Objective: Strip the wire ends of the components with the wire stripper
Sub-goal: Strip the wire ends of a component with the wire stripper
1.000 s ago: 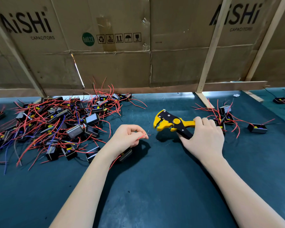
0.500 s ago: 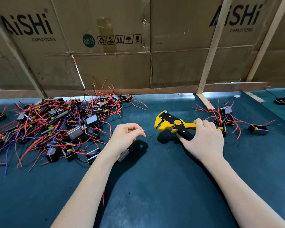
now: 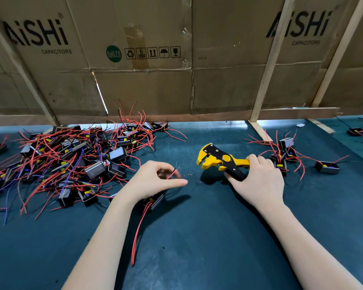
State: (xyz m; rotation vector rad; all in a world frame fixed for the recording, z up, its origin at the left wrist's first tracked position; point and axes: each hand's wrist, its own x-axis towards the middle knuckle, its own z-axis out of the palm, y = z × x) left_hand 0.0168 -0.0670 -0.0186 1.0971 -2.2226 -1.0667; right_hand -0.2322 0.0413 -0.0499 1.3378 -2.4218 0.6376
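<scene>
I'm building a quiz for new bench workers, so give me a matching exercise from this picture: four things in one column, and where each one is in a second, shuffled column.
Things:
1. yellow and black wire stripper
2. big tangled pile of black components with red wires
3. small group of black components with red wires
4. tiny red insulation bits

Places:
A. on the mat between the hands
B. far left of the mat
C. gripped in the right hand
D. just behind the right hand

Pairs: 1-C, 2-B, 3-D, 4-A
</scene>
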